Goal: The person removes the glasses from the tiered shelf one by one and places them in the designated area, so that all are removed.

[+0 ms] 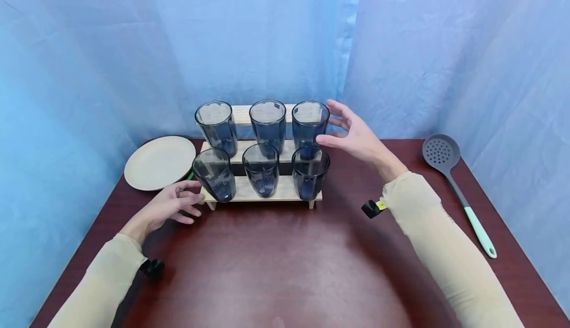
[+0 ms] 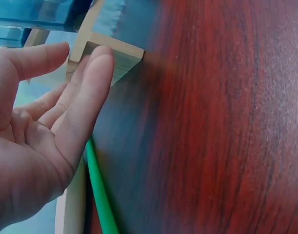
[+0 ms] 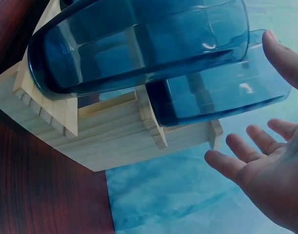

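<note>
A stepped wooden rack (image 1: 286, 189) holds dark tinted drinking glasses in two rows of three. My right hand (image 1: 356, 137) is beside the back right glass (image 1: 307, 129), thumb in front and fingers spread past its far side. In the right wrist view, a gap separates those fingers from the glass (image 3: 227, 97); whether the thumb touches its rim I cannot tell. My left hand (image 1: 166, 207) is at the rack's front left corner, near the tilted front left glass (image 1: 215, 177). The left wrist view has its loosely extended fingers close to the wooden end piece (image 2: 117, 46), gripping nothing.
A cream plate (image 1: 160, 162) lies left of the rack, with a thin green strip (image 2: 100, 195) by its edge. On the right lies a grey slotted skimmer (image 1: 441, 152) with a mint handle. Blue curtains (image 1: 285, 36) enclose the dark red table (image 1: 267, 263).
</note>
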Tool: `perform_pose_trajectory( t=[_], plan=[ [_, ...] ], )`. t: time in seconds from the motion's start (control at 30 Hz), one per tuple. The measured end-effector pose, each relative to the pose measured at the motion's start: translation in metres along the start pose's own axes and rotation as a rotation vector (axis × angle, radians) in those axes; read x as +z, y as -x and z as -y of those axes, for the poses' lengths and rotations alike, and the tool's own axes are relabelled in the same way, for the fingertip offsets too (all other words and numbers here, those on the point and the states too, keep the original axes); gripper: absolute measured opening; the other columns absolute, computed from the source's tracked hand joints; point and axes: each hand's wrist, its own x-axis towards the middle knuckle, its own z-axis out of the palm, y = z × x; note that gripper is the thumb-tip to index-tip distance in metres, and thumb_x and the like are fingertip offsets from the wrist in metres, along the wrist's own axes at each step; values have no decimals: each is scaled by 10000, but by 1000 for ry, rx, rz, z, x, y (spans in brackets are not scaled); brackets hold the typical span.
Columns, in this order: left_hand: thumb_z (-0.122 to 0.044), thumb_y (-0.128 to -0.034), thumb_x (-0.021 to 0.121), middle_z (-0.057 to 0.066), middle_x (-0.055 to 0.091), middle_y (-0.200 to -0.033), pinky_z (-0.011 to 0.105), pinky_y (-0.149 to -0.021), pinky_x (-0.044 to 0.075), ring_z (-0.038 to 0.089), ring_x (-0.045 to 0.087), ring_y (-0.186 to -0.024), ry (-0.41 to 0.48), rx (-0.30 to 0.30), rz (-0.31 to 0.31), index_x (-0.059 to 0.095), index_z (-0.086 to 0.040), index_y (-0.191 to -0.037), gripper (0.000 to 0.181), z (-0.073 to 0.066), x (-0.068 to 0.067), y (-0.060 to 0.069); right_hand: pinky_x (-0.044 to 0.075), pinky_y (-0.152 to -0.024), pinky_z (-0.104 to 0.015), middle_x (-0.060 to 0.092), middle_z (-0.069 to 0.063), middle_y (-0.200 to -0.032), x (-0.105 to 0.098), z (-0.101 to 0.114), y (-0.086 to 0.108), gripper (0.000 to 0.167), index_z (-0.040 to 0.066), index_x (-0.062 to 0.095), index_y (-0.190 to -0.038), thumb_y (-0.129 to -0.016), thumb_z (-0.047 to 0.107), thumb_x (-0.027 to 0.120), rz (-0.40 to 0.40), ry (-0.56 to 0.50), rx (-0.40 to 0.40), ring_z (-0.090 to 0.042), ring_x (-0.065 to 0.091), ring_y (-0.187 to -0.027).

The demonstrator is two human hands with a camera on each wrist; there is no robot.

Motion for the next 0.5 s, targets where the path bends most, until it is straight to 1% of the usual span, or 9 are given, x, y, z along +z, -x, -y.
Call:
perform_pose_trajectory(
  t=[0.1,0.2,0.37,0.43,0.5],
  plan=[
    [-300,-990,678,245,649,-1225,448,-720,619,273,720,-823,5,-55,3,298,-5,-1536,728,-1,2,-2,382,-1132,-468,369,9,-1579,3,-2,-4,887,234,305,-1589,-873,199,827,10,-17,-9,-213,375,-1430],
    [-290,-999,657,205,662,-1168,421,-706,620,225,702,-756,41,-100,12,317,-10,-1515,678,-2,5,-5,386,-1120,-492,446,-1,-1522,5,-3,-5,847,217,341,-1567,-873,174,825,8,-36,-33,-205,402,-1403],
    [-252,-1009,630,162,665,-1096,407,-700,620,208,695,-728,103,-127,24,322,-14,-1491,619,-2,5,-9,386,-1113,-480,473,14,-1505,8,4,-6,845,262,354,-1557,-866,178,834,-6,-45,-56,-191,428,-1382],
    [-239,-1009,626,152,671,-1064,407,-692,620,206,693,-715,113,-132,18,331,-20,-1479,597,-2,5,-9,358,-1133,-475,475,12,-1508,11,6,-8,856,272,346,-1563,-866,185,835,-7,-45,-62,-191,437,-1383],
    [-236,-1007,625,125,678,-985,410,-681,620,199,684,-681,116,-137,13,343,-30,-1463,574,-3,5,-9,336,-1148,-475,485,0,-1502,12,6,-11,869,270,338,-1568,-863,187,838,-6,-41,-66,-186,446,-1383]
  ],
)
